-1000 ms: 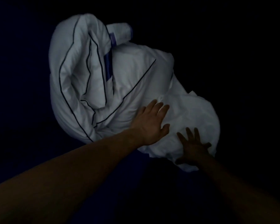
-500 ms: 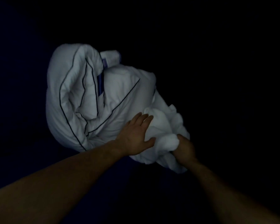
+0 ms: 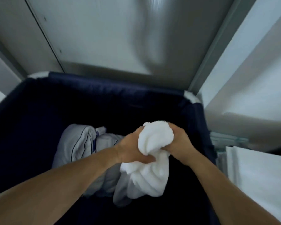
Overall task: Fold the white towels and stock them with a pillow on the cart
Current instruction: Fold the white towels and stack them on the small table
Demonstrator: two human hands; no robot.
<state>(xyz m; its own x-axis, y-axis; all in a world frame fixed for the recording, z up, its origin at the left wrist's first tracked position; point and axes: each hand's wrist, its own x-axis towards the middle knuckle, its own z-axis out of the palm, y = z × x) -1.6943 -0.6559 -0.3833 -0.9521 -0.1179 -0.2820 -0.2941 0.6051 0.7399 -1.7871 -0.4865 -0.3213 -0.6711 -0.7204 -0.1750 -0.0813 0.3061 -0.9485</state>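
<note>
A second ago our two hands lay spread flat on the linen at the bottom of the dark bin; half a second ago the right one had already bunched a wad of cloth while the left only rested beside it. Now both have closed on that wad. Our left hand (image 3: 130, 149) grips the white towel (image 3: 154, 138) from the left with its thumb tucked under. Our right hand (image 3: 179, 141) clutches it from the right, fingers curled into the folds. The towel is crumpled between them, its loose end hanging down inside the navy bin (image 3: 104, 83), nearer the bin's right wall than its left.

The view has also risen, so the bin's far rim and the grey wall panel (image 3: 113, 38) behind it now show. The piped pillow (image 3: 75, 143) remains on the bin's floor toward the left side, apart from the towel.

We judge that one towel is now separated and coming out, still unfolded. Folding needs a flat place, perhaps by the white stack (image 3: 256, 174) beyond the bin's right edge.
</note>
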